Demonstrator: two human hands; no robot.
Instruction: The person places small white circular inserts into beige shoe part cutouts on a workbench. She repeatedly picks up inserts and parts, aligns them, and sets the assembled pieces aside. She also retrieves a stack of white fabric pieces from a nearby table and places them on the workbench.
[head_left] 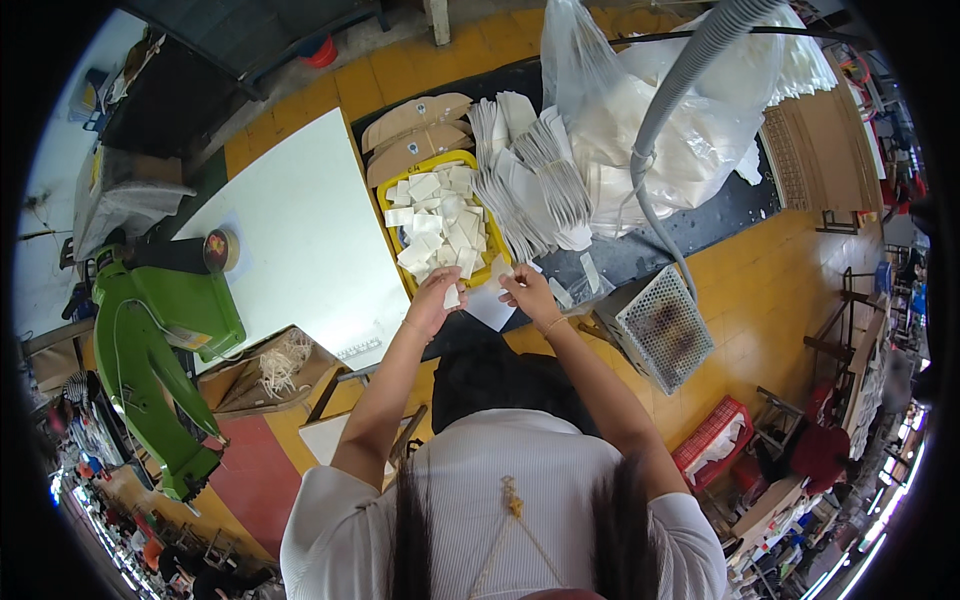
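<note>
My left hand [432,303] is closed on a small white flat piece [452,296], just in front of the yellow basket's near edge. Thumb and fingers of my right hand [533,294] pinch a cream flat piece [501,270] beside the basket's near right corner. The yellow basket [430,164] holds many loose white and cream pieces [438,222] of the same sort. Under the hands lies a white sheet [490,308] at the table edge. What the pieces are made of, I cannot tell.
Stacks of pale cut pieces [555,180] and brown curved panels [415,122] lie beyond the basket. Clear plastic bags [680,150], a grey hose [652,110] and a perforated metal box [665,328] are at right. Left are a white tabletop [300,220] and a green machine [135,310].
</note>
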